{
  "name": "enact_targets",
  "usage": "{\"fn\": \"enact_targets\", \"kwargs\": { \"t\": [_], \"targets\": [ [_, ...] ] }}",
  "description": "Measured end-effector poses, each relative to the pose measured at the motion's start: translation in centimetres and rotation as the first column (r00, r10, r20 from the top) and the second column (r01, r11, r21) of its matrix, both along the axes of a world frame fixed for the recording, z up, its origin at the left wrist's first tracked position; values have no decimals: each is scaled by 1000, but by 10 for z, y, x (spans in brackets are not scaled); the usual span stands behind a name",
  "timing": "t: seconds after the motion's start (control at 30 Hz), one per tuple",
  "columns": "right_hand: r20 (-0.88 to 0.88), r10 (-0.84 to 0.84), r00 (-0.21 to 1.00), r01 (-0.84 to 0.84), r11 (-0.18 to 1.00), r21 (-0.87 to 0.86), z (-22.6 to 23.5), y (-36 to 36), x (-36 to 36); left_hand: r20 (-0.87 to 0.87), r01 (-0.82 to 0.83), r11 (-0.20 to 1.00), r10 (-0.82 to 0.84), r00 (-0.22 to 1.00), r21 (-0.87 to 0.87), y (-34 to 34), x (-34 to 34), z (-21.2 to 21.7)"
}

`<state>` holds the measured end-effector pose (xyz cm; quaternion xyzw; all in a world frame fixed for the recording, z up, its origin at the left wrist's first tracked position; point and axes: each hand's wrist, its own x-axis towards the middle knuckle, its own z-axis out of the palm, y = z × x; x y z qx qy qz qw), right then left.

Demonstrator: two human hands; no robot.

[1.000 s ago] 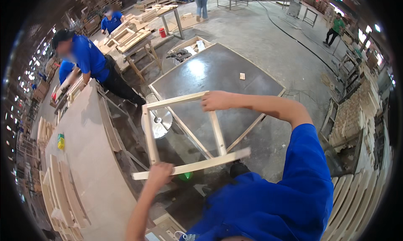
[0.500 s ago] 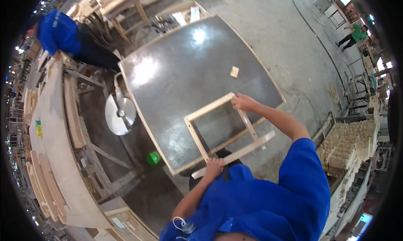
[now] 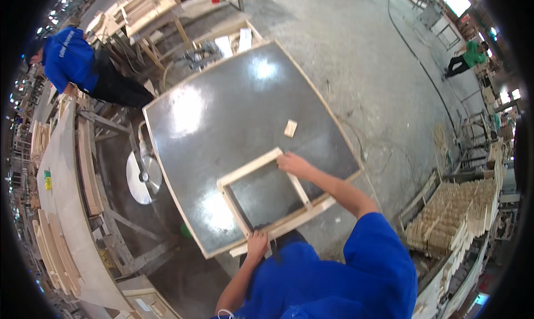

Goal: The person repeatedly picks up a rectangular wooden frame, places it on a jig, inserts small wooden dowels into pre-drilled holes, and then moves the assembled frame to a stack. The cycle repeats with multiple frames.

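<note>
The concrete workshop floor (image 3: 361, 52) spreads wide around a big dark-topped bench (image 3: 222, 130) edged in pale wood, its glossy surface throwing back the ceiling lights. To its left runs a long pale worktop (image 3: 61, 208) stacked with timber strips, where a co-worker in a blue shirt (image 3: 69, 58) leans over. A round saw blade (image 3: 142, 174) shows just beside the bench's left edge, and bundles of cut slats (image 3: 461, 219) sit to the right.

On the near corner of the bench lies the wooden frame (image 3: 267, 194), a light open rectangle of thin pale rails, flat on the surface with its long bottom rail overhanging the edge. It looks stiff but light, likely weak at the joints, so best held by two opposite rails rather than one corner. The right hand (image 3: 292, 163) rests on the far top corner, fingers curled over the rail. The left hand (image 3: 257, 244) grips the near bottom rail, fingers closed around it. A small wood offcut (image 3: 290, 128) lies apart, further up the bench.
</note>
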<state>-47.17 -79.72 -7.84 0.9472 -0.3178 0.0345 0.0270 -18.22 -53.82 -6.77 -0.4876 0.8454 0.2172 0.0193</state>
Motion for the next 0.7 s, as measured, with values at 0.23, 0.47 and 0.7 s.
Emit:
{"fn": "enact_targets", "kwargs": {
  "t": [0.23,0.47,0.7],
  "targets": [
    [168,-190,967,165,974,154,27,21,-8,-72,-74,996,77,994,46,-1,-2,8],
    [226,-505,833,488,863,128,34,35,23,8,-473,879,474,881,-61,21,1,41],
    [92,-612,786,590,786,185,37,40,42,102,-496,868,493,864,8,27,0,39]
  ]
}}
